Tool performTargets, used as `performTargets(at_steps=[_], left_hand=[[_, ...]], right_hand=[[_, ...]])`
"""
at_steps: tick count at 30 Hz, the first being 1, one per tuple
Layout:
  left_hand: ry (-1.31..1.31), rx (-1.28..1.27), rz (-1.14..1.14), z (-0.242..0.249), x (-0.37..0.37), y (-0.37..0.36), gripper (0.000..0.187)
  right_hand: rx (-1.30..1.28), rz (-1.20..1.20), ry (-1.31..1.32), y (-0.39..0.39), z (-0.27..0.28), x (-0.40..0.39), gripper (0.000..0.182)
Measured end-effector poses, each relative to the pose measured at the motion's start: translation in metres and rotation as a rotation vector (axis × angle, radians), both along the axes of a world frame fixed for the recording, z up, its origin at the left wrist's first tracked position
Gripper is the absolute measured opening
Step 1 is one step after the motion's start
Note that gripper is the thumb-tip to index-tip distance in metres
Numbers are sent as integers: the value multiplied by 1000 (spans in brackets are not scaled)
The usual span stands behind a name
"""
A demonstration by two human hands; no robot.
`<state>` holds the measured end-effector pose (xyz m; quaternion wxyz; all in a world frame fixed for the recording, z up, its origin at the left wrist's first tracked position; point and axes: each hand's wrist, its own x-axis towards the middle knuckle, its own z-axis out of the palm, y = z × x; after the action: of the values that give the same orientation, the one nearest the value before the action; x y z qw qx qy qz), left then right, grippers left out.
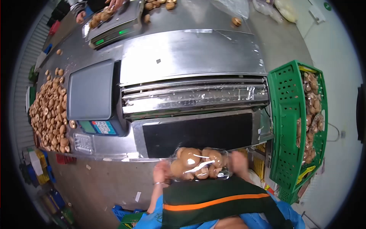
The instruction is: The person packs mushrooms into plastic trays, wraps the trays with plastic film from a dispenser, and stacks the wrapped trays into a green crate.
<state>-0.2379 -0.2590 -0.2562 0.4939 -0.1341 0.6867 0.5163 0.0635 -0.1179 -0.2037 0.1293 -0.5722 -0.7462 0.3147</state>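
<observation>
A pack of brown mushrooms under shiny clear film (200, 164) is held close to my body at the front edge of the wrapping machine. My left hand (161, 171) is closed on its left end, and my right hand (239, 163) grips its right end. Both hands are somewhat blurred, and their fingertips are partly hidden. Just beyond the pack lies the machine's black plate (198, 133). Film rollers (194, 91) run across behind that plate.
A grey weighing scale (91, 91) stands left, beside a heap of loose mushrooms (49, 110) and a clear empty tray (83, 143). At right, a green crate (286, 126) holds wrapped packs. Another person's hands (114, 4) are at a second scale (114, 28).
</observation>
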Motion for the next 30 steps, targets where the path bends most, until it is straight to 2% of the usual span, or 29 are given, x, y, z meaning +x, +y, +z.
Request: performTargets(at_steps=[1,2,3,4,5,6,7,8,9,11,12,13,14,15,16,18,19,20,21,22,23,24,25,27,28,29,30], left_hand=[[-52,166,-249,-4,18,7,17],[-102,336,-503,14,28,25,27],[-112,350,-533,16,31,29,27],[-349,658,-431,17,35,31,23],[-599,959,-323,16,37,37,19],[-870,1246,-210,14,40,51,18],[-1170,1497,-76,61,49,97,19],[-863,1324,-10,129,69,102,23],[-925,1314,-78,135,74,114,23],[-995,1172,-502,138,81,146,25],[-1004,1106,-708,138,86,164,29],[-886,1112,-889,138,93,180,30],[-837,1014,-957,164,109,191,26],[-857,1012,-996,180,127,202,26],[-642,1028,-1156,193,145,212,26],[-170,1068,-1425,222,184,241,25],[-126,1266,-1493,244,205,255,27],[-59,1357,-1534,242,216,259,27],[-14,1367,-1575,242,221,263,26],[33,1380,-1605,240,226,265,26],[39,1308,-1571,231,228,265,24],[52,1250,-1539,216,228,265,23],[20,1155,-1502,207,227,263,23],[-28,1019,-1418,199,229,262,22],[-128,968,-1350,201,230,262,24],[-104,939,-1323,208,232,262,24],[-78,916,-1293,212,235,264,24]], right_hand=[[-576,-32,-15,10,6,-24,19],[-815,-1,65,25,35,-47,19],[-922,-129,591,0,-14,-35,15],[-1021,333,242,27,22,-56,19],[-1077,492,-12,13,-14,-43,33],[-1035,442,0,8,-44,-17,33],[-1167,311,228,18,-14,-19,35],[-1284,172,481,18,20,-20,38],[-1374,32,756,18,57,-24,41],[-1447,-202,1342,26,102,-13,46],[-1145,159,1479,20,84,2,54],[-1004,146,1411,30,114,15,51],[-883,130,1340,36,142,25,49],[-816,59,1352,40,136,33,42],[-859,-201,1424,43,145,40,34],[-28,-231,1321,52,182,79,24],[-342,-790,1625,55,162,107,20],[173,-532,901,64,162,169,27],[-34,-959,1454,67,186,208,28],[278,-674,1312,73,212,240,29],[491,-842,617,81,232,274,31],[184,-1080,1486,89,242,312,30],[18,-788,1576,88,217,383,28],[147,-1157,1310,113,171,462,34],[153,-1312,1079,122,139,498,34],[159,-1449,842,132,100,528,35],[415,-1626,728,151,45,557,34]])
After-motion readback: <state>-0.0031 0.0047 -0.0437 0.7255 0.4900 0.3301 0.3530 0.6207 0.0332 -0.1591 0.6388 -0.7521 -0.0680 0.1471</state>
